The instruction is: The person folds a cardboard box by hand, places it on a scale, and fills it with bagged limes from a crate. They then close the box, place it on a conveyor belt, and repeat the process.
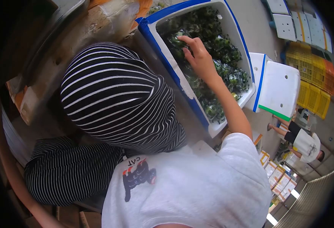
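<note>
Reaching over a large, white, rectangular foam box with blue-taped edges (182, 81), near a smaller white box with a green-taped edge (279, 89). Filled with dark-green leafy bundles in clear plastic (227, 49). Just above these with the bare right hand (201, 57), thumb and index finger apart; cannot tell whether touching. Left hand out of view, so cannot tell its fingers' state.

pale floor (255, 26), yellow crates (305, 62), ribbed roof (318, 197), bright panels (271, 219)
</note>
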The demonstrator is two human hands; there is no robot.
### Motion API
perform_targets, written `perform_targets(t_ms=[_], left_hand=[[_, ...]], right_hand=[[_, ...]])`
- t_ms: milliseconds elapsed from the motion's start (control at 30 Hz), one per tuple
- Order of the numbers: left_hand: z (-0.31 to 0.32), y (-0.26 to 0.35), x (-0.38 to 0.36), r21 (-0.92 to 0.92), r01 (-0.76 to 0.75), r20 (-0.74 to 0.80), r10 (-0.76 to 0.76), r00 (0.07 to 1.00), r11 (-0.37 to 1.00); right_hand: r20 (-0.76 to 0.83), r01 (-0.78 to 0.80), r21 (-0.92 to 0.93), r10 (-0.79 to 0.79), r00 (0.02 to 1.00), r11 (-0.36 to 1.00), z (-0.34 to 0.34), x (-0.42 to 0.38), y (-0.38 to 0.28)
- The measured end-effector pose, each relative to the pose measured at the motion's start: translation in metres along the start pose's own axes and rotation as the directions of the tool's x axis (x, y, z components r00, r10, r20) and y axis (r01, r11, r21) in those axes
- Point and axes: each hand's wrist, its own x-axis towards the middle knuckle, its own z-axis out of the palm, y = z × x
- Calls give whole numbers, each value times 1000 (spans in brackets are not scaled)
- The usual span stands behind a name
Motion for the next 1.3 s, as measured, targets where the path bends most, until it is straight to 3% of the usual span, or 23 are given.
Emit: perform_targets(t_ms=[67, 167, 200, 233, 267, 367, 467, 533, 633, 733, 833, 1033, 1100, 1167, 1233, 1300], left_hand=[[5, 4, 4, 30, -46, -2, 47, 999, 998], [7, 10, 10, -57, -90, 3, 90, 996, 994], [8, 18, 10, -65, -81, -3, 81, 997, 995], [10, 27, 12, -77, -78, -9, 77, 997, 994], [11, 32, 12, -89, -69, -19, 68, 998, 994], [7, 5, 15, -56, -47, 25, 48, 999, 997], [12, 28, 13, -55, -138, -88, 133, 987, 989], [12, 35, 14, -38, -118, -81, 114, 990, 992], [9, 45, 17, -49, -51, -28, 50, 998, 998], [6, 41, 26, -63, -59, -14, 59, 998, 996], [11, 28, 27, -50, -71, -39, 69, 997, 996], [19, -31, 35, -28, -63, -172, 57, 983, 998], [26, -47, 28, 32, -78, -194, 83, 977, 996], [27, -45, 22, 256, -76, -160, 120, 980, 964], [16, -13, 22, 146, -40, -144, 61, 988, 988], [16, 3, 19, -28, -8, -125, 4, 992, 1000]], right_hand=[[-72, -23, 83, 29, 997, 996, -2, -2, -1], [-66, -157, -44, 154, 986, 987, 11, 11, -21], [-25, -301, -103, 300, 954, 948, 18, 16, -38], [-7, -352, -230, 360, 933, 907, 25, 21, -50], [21, -357, -243, 372, 928, 902, 25, 21, -49], [99, -281, -300, 322, 941, 912, 30, 19, -32], [137, -222, -355, 285, 949, 908, 32, 27, -30], [141, -198, -374, 267, 953, 906, 35, 36, -26], [70, -230, -459, 293, 954, 858, 50, 46, -25], [45, -262, -410, 306, 951, 874, 55, 53, -24], [78, -298, -362, 347, 934, 883, 50, 58, -23], [-33, -341, -338, 351, 936, 878, 55, 58, -30], [-53, -314, -300, 313, 948, 901, 53, 55, -28], [-12, -289, -302, 299, 954, 908, 42, 53, -30], [26, -251, -264, 267, 963, 931, 26, 46, -25], [-37, -231, -199, 228, 973, 952, 9, 34, -20]])
